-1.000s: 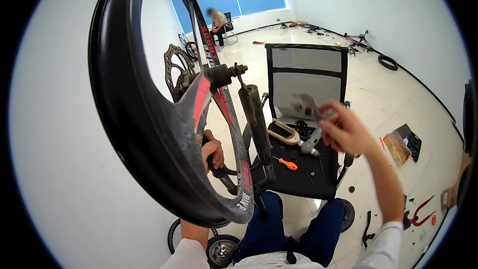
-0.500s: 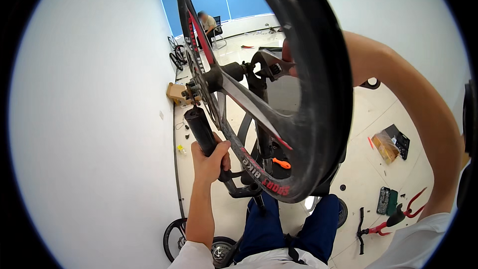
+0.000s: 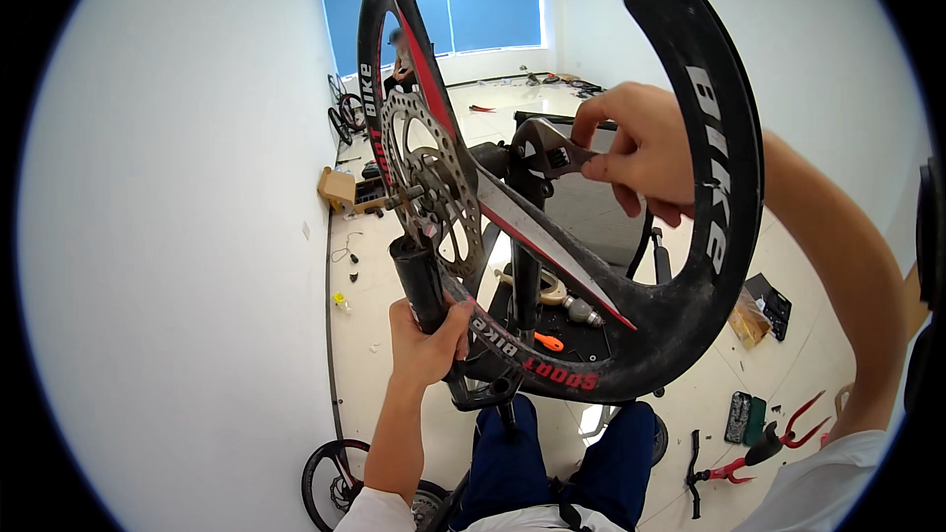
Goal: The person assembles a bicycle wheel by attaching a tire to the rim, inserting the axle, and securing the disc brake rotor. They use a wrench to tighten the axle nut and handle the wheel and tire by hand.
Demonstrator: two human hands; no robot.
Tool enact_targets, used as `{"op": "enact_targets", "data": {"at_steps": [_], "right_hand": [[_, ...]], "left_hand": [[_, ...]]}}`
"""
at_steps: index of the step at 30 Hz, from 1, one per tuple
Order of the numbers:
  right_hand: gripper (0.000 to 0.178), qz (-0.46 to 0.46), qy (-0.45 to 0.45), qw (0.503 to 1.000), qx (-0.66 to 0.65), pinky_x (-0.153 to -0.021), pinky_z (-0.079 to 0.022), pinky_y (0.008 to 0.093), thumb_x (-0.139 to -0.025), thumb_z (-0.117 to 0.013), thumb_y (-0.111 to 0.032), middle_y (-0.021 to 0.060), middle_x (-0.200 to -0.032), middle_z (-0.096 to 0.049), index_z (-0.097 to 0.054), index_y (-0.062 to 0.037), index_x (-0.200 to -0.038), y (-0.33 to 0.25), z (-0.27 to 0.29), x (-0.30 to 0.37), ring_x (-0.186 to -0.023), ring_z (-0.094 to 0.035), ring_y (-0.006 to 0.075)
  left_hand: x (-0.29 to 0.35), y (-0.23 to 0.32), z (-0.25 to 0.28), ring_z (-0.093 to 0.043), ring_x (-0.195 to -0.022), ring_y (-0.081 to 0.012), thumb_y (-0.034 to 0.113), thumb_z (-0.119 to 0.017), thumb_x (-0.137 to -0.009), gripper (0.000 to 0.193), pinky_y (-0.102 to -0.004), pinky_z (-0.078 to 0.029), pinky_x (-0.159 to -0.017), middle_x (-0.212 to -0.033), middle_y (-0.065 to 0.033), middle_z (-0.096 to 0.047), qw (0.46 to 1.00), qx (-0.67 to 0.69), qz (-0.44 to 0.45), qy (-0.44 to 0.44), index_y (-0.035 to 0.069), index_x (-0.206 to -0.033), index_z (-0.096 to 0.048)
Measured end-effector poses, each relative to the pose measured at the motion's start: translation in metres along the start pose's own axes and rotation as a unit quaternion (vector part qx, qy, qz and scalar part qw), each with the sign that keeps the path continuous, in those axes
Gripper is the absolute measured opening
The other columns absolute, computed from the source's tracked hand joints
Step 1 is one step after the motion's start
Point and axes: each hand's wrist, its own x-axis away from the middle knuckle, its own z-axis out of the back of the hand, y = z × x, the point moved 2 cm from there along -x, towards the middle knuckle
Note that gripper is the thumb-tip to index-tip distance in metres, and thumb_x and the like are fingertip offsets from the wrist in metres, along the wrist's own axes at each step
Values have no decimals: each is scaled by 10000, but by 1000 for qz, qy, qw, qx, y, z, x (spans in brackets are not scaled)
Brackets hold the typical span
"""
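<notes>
My left hand [image 3: 431, 345] is closed around one black leg of a bicycle fork [image 3: 418, 271], low on the left side of a wheel. The black spoked wheel [image 3: 680, 330], with red and white trim, stands upright between the fork legs. Its steel brake disc [image 3: 471, 232] faces left toward me, and a threaded axle end sticks out there. Through the gap between spokes, my right hand [image 3: 650, 153] grips an adjustable wrench [image 3: 554, 155] whose jaws are at the far end of the axle. Whether the jaws seat on a nut is hidden.
Below the wheel, a black surface holds an orange-handled screwdriver [image 3: 549, 342] and a metal tool. On the floor lie a cardboard box [image 3: 337, 189], an opened green case [image 3: 754, 421], a red fork with handlebar [image 3: 729, 473] and a spare wheel [image 3: 320, 478]. Someone sits far back.
The wheel and fork have turned, showing more of the brake disc's face. The wheel's near side has swung right, uncovering my right hand, which stays on the wrench. My left hand keeps its hold.
</notes>
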Motion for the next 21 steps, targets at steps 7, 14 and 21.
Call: {"op": "enact_targets", "data": {"at_steps": [7, 14, 21], "right_hand": [[311, 116, -78, 986, 92, -369, -441, 261, -928, -567, -117, 102, -585, -638, -555, 99, -1151, 9, 38, -21, -400, -571, 145], [359, 82, 138, 937, -311, -303, -285, 224, -890, -670, -189, -7, -552, -492, -550, 38, -1142, 66, 10, 14, -337, -403, 57], [251, 164, 153, 880, -419, -394, -210, 235, -822, -737, -139, -76, -511, -410, -676, 22, -1004, 64, -61, -31, -396, -347, 19]], "left_hand": [[0, 7, -6, -476, -378, -108, 15, -633, -845, 194, -258, -382, -380, -491, -42, -513, 1000, -5, 16, -14, 17, -691, -514], [-17, -8, -18, -463, -355, -130, -27, -631, -817, 214, -281, -385, -355, -472, -52, -490, 991, 105, 4, -87, 15, -662, -490], [-24, -26, 12, -499, -417, -190, 13, -558, -851, 187, -310, -364, -361, -576, -73, -509, 982, 148, -18, -120, 21, -1033, -516]]}}
